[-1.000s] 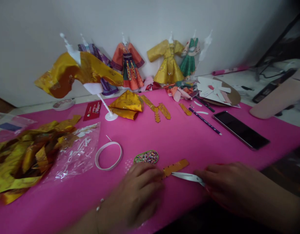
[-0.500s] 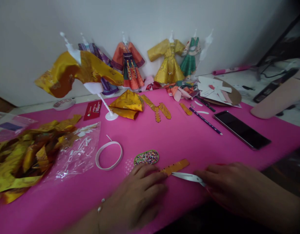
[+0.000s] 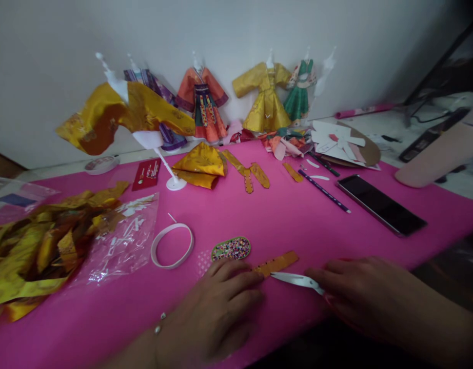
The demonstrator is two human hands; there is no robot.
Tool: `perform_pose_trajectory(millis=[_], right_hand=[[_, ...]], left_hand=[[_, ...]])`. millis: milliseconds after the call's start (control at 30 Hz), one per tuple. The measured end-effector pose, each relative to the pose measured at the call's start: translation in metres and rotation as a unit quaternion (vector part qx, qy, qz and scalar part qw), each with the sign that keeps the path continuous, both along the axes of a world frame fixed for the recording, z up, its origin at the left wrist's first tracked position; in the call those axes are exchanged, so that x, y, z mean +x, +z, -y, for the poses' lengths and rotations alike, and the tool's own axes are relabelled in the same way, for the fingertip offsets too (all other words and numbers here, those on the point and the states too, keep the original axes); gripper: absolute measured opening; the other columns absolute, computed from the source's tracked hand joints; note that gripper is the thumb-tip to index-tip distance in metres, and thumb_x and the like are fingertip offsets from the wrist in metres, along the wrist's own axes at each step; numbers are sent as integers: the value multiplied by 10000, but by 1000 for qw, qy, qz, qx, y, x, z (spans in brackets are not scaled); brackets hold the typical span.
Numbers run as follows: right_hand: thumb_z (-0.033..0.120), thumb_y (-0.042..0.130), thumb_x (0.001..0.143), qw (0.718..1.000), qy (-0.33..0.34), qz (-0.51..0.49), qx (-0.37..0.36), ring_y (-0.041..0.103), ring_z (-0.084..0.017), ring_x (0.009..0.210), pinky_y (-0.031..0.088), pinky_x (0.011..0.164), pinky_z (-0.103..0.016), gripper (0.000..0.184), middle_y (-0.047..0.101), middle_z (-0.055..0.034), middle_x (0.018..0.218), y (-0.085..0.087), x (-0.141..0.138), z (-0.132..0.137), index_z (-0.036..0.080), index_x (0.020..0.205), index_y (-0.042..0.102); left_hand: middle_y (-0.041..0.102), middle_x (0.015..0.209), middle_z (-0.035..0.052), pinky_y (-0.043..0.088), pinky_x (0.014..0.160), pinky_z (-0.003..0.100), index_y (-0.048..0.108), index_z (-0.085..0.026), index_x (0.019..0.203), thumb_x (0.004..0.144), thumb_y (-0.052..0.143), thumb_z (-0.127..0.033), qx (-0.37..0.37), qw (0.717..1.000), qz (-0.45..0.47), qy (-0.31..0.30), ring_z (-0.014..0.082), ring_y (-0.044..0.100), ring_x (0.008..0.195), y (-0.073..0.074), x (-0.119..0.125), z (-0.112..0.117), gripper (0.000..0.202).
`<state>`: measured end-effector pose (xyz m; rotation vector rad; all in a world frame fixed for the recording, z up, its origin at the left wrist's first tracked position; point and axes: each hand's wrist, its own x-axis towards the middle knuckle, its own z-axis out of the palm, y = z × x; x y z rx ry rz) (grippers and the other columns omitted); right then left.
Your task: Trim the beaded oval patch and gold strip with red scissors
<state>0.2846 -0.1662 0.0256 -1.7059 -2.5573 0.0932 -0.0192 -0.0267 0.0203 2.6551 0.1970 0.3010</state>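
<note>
My left hand (image 3: 219, 307) bends over the near part of the table, its fingertips pressing on the left end of a gold fabric strip (image 3: 279, 262). Small dark dots run along that strip. In my right hand (image 3: 355, 289) is a pair of scissors (image 3: 294, 279) with red handles mostly hidden by the fingers. The blades look closed, and their tip meets the strip's lower edge, just right of my left fingertips. Behind my left fingers lies a green-rimmed oval dish of tiny colourful beads (image 3: 232, 248).
The table has a pink cover (image 3: 282, 220). A white tape ring (image 3: 154, 251) and gold scraps (image 3: 40, 241) are on the left. A phone (image 3: 380, 202) and a purple pencil (image 3: 324, 191) lie right. Dressed doll stands (image 3: 203, 102) line the wall, with gold pieces (image 3: 201, 161) before them.
Almost nothing differs. Both hands, the scissors and the gold strip keep their places, apart from a very slight shift of the view.
</note>
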Motion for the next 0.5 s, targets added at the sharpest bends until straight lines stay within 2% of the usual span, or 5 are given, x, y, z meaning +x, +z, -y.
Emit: perform_pose_trajectory(millis=[167,333,500], right_hand=[[50,611,800,1000,-5,0,7,791,-215,639,485,502,-361,399,818,44,876,-1,0,1,268,1116,718],[53,635,806,1000,-15,-16,-6,788,-217,668,519,551,-363,418,820,28,918,7,-2,0,267,1152,734],[97,608,878,999,-28,-43,6,783,-212,692,537,561,-355,423,823,5,970,9,0,-1,268,1246,724]], left_hand=[[759,1463,85,514,1216,572,692,-238,1338,947,756,-143,-3,1000,2,0,347,656,1380,-1,-1,-1,408],[757,1464,81,512,1222,566,697,-231,1340,933,773,-139,-7,1000,-4,-1,348,643,1390,0,0,-1,424],[739,1488,77,510,1225,534,673,-238,1354,937,781,-128,-11,1000,9,-3,327,642,1384,0,-2,0,445]])
